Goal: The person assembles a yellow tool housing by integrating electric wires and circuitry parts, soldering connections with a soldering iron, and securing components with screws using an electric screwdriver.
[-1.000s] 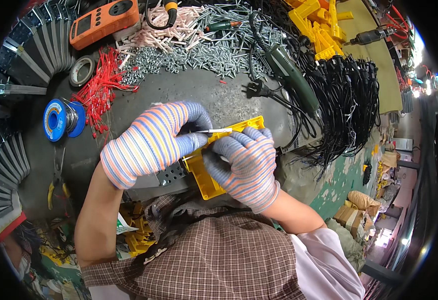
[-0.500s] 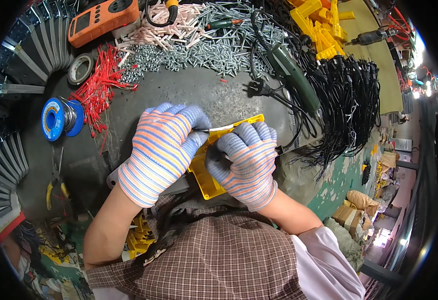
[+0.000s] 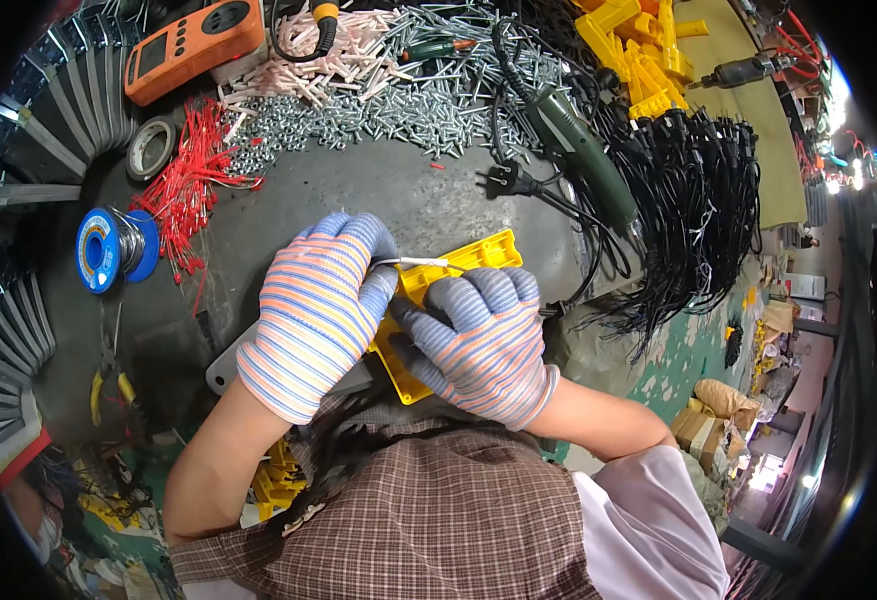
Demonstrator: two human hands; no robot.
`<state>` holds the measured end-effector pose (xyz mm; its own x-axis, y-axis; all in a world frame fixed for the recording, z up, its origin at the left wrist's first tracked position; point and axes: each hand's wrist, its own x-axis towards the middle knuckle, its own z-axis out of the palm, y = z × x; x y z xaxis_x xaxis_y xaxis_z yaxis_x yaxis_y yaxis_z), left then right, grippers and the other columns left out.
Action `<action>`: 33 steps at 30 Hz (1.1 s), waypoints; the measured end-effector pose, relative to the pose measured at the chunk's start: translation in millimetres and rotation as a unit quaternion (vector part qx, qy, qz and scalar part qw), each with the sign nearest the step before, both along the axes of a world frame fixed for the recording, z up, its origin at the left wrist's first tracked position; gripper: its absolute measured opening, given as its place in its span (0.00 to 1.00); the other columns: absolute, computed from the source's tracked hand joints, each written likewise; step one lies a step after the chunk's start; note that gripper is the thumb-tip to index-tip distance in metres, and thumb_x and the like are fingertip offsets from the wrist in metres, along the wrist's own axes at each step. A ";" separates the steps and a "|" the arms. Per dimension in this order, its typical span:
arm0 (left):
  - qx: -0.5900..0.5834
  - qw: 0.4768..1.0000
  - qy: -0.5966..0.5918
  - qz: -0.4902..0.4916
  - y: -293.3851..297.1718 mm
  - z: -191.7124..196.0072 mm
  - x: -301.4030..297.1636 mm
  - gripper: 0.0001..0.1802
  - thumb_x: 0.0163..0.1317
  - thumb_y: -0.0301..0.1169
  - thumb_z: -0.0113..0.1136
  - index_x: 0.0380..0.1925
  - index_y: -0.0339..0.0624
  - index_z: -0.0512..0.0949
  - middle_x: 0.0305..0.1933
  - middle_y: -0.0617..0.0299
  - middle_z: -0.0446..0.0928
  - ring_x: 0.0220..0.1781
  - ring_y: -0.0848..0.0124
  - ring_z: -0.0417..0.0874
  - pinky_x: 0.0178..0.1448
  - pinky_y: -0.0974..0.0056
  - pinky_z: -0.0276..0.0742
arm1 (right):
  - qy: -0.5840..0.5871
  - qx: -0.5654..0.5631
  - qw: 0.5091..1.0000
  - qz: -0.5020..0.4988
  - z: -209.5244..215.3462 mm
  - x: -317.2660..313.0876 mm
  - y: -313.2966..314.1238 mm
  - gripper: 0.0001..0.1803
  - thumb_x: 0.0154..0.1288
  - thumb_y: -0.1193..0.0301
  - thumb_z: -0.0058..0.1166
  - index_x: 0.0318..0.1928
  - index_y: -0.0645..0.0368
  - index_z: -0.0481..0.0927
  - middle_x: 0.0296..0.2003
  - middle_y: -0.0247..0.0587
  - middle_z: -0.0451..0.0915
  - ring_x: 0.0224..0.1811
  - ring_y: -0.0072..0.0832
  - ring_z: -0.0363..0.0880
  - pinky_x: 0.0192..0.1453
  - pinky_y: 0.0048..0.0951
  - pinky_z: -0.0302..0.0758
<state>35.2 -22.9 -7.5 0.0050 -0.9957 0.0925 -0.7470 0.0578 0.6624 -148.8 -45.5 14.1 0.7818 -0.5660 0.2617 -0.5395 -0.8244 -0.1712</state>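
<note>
Striped knit gloves cover both my hands. My left hand [image 3: 323,310] is closed, pinching a thin dark wire between thumb and forefinger. A white sleeve [image 3: 423,262] sits on that wire, right of the fingertips and above a yellow plastic housing [image 3: 493,250]. My right hand [image 3: 483,345] lies across the middle of the housing with its fingers curled over it. Its thumb side reaches into the housing's open hollow; some fingertips are hidden. Under my left forearm and the housing lies a grey metal plate [image 3: 228,365].
Screws [image 3: 428,110], pale sleeves [image 3: 343,50] and red leads [image 3: 186,190] pile up at the far side. A solder spool [image 3: 100,250] and pliers [image 3: 108,370] lie left. Black plug cords [image 3: 693,190] and a dark green tool [image 3: 588,160] lie right. An orange meter [image 3: 193,48] stands far left.
My right hand has drawn back from the white sleeve and lowered toward me, its thumb side spreading over the housing. My left hand has shifted slightly left, still pinching the wire.
</note>
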 end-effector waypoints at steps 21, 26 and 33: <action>0.041 0.999 0.013 0.009 -0.9 -0.2 1.4 0.09 0.53 0.25 0.64 0.35 0.39 0.77 0.33 0.51 0.79 0.38 0.51 0.80 0.44 0.55 0.76 | -0.427 0.392 0.811 0.077 76.8 11.1 -97.8 0.19 0.60 0.72 0.52 0.53 0.56 0.74 0.35 0.41 0.76 0.38 0.35 0.76 0.45 0.38 0.74; 0.009 0.999 0.048 -0.004 -0.6 -3.5 0.3 0.12 0.51 0.24 0.66 0.35 0.41 0.75 0.32 0.51 0.77 0.37 0.50 0.79 0.42 0.55 0.76 | -0.524 0.511 0.679 0.054 63.2 12.3 -32.9 0.10 0.58 0.72 0.52 0.41 0.60 0.74 0.30 0.41 0.75 0.35 0.34 0.73 0.45 0.37 0.71; -0.013 0.999 0.052 -0.007 -1.2 -8.9 1.1 0.13 0.50 0.22 0.66 0.34 0.41 0.74 0.31 0.51 0.77 0.36 0.50 0.78 0.41 0.54 0.75 | -0.580 0.605 0.541 0.066 31.4 19.5 -15.7 0.08 0.55 0.71 0.52 0.29 0.66 0.75 0.25 0.43 0.74 0.34 0.34 0.70 0.44 0.36 0.68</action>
